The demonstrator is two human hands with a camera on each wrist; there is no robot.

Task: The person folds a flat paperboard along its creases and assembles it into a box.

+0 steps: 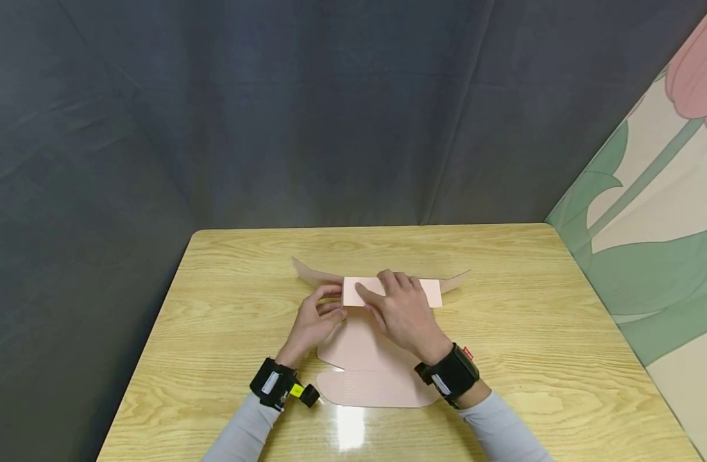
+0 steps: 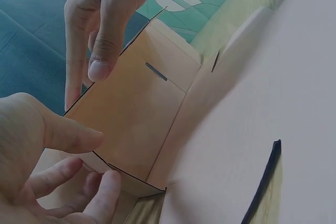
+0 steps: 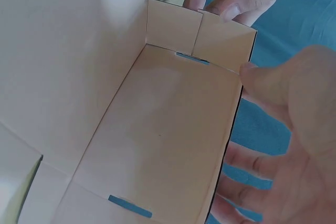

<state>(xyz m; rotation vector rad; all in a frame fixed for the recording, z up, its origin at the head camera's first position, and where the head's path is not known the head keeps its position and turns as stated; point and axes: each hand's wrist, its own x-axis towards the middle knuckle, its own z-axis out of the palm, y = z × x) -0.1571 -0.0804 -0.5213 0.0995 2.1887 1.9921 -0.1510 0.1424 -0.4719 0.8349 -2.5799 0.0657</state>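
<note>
On 1 table (image 1: 561, 372), 2 hands (image 1: 315, 324) (image 1: 408, 314) hold 1 part-folded pink carton (image 1: 359, 346).

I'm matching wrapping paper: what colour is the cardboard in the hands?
The cardboard is pale pink, best seen in the head view.

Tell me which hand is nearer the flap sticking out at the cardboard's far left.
Left. The left hand is close to that flap, just on its near side; the right hand is farther off, at the raised panel.
</note>
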